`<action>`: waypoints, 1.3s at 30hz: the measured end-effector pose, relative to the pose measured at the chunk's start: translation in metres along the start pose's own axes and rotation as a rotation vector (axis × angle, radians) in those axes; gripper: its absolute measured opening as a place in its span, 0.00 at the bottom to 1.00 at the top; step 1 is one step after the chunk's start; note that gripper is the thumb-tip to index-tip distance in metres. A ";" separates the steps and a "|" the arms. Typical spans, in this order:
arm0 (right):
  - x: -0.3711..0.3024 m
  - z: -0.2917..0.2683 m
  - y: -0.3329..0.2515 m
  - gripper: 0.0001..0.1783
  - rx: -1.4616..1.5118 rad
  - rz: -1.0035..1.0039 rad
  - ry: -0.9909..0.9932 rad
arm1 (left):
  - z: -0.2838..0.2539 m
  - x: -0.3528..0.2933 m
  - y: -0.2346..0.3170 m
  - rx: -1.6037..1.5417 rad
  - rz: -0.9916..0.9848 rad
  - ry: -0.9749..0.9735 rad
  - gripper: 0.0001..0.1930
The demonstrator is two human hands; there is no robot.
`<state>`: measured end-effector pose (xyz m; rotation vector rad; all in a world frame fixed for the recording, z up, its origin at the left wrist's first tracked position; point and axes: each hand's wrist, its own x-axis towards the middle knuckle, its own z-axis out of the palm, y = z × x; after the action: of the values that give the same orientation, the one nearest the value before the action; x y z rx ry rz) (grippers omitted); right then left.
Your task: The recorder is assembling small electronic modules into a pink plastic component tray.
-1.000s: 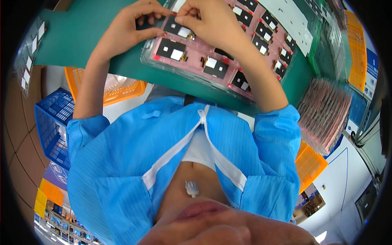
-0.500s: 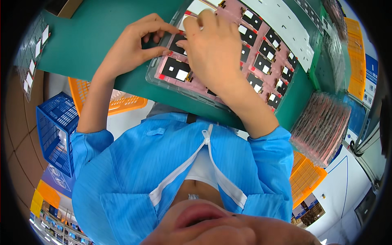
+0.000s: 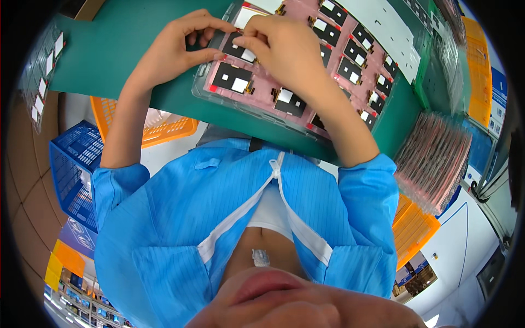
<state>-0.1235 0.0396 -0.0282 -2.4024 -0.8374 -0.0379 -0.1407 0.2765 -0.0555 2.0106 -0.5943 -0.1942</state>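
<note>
A clear plastic tray (image 3: pixel 200 86) with a pink lining holds rows of small black flat panels with white squares, red tabs and short ribbon-like tails. My left hand (image 3: pixel 178 52) is at the tray's left edge. Its thumb and index finger are spread, their tips by the left end of one black panel (image 3: pixel 232 48); the other fingers curl inward. My right hand (image 3: pixel 292 52) reaches over the tray, thumb and index finger pinched together above that same panel. Whatever lies between those fingertips is too small to make out. Nearer me sits another black panel (image 3: pixel 232 77).
The tray rests on a green tabletop (image 3: pixel 126 38). A white perforated sheet (image 3: pixel 383 27) lies beyond it. To the right stands a stack of trays (image 3: pixel 435 164). Orange (image 3: pixel 169 134) and blue baskets (image 3: pixel 74 169) are at the lower left. Clear strips with white pieces (image 3: pixel 42 87) hang far left.
My right hand has shifted right and turned, and its fingers have drawn into a pinch over the panel. A nearer panel has come into view beneath it. My left hand stays nearly in place.
</note>
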 end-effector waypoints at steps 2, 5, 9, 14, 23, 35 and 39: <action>-0.001 -0.005 0.001 0.10 0.058 0.080 -0.030 | 0.001 -0.001 -0.001 -0.007 0.007 0.022 0.22; -0.005 -0.005 0.005 0.09 0.092 0.113 -0.026 | 0.002 -0.001 -0.001 -0.023 -0.021 0.029 0.22; -0.008 0.002 0.013 0.06 0.055 -0.001 0.122 | 0.000 0.001 -0.001 -0.030 -0.024 -0.001 0.22; -0.006 -0.011 0.000 0.07 0.094 0.110 -0.039 | -0.004 -0.001 -0.004 -0.035 -0.079 -0.008 0.23; -0.015 0.002 0.002 0.08 -0.249 -0.162 0.102 | 0.003 -0.003 -0.001 -0.090 -0.043 0.039 0.23; -0.012 0.004 -0.001 0.13 -0.128 -0.046 0.017 | 0.012 -0.009 -0.002 -0.157 -0.037 0.105 0.17; -0.010 0.002 0.000 0.14 -0.058 -0.052 0.038 | 0.012 -0.008 0.001 -0.123 -0.037 0.135 0.15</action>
<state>-0.1315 0.0350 -0.0319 -2.4257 -0.8921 -0.1300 -0.1526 0.2710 -0.0610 1.8993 -0.4494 -0.1139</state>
